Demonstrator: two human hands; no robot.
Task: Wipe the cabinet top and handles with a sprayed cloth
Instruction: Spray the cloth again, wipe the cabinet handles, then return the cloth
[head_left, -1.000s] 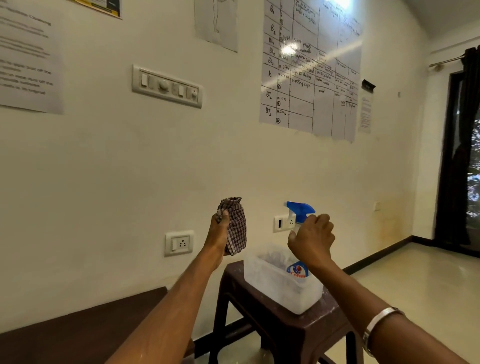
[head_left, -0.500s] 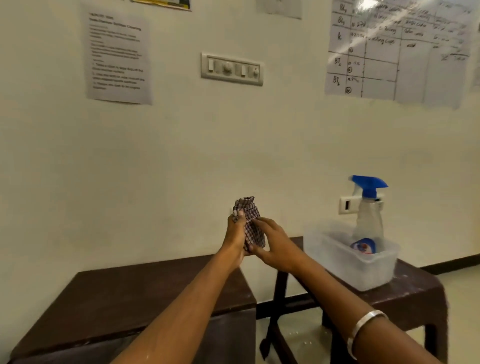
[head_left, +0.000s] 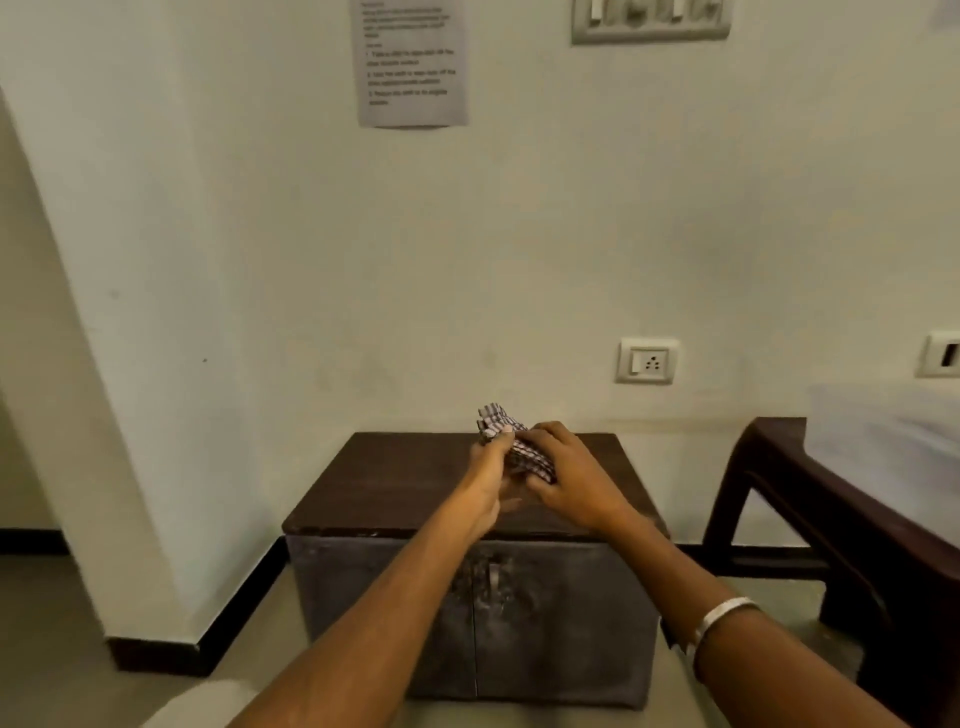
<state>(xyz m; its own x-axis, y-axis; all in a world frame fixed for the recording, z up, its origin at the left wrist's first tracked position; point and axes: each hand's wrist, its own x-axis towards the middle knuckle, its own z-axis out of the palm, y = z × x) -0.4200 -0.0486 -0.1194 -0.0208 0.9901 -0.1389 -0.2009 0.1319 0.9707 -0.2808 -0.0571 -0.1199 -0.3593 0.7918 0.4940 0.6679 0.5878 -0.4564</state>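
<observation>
**Checked cloth bunched in both hands over the cabinet top**

While held above the far half of the cabinet top (head_left: 415, 483), bunched between both hands: checked cloth (head_left: 511, 441), likely being folded into a pad before the first wipe. Left hand (head_left: 488, 467) curled round the cloth's left end, grip closed on it; right hand (head_left: 566, 473) closed over the right side, fingers pinching the fabric. Cloth seemingly clear of the wood, contact hard to judge. Dark top bare of objects, so nothing blocking a sweep across it.

Below the near edge, on the cabinet front: paired handles (head_left: 491, 577), partly hidden behind the left forearm, blurred. Not yet reached, by the look of it.

Right of the cabinet, well apart: dark wooden stool (head_left: 769, 467) carrying a blurred translucent tub (head_left: 883, 441). Behind on the wall: wall socket (head_left: 647, 361), printed notice (head_left: 413, 62), switch panel (head_left: 652, 21). Bangle (head_left: 719, 618) on the right wrist.
</observation>
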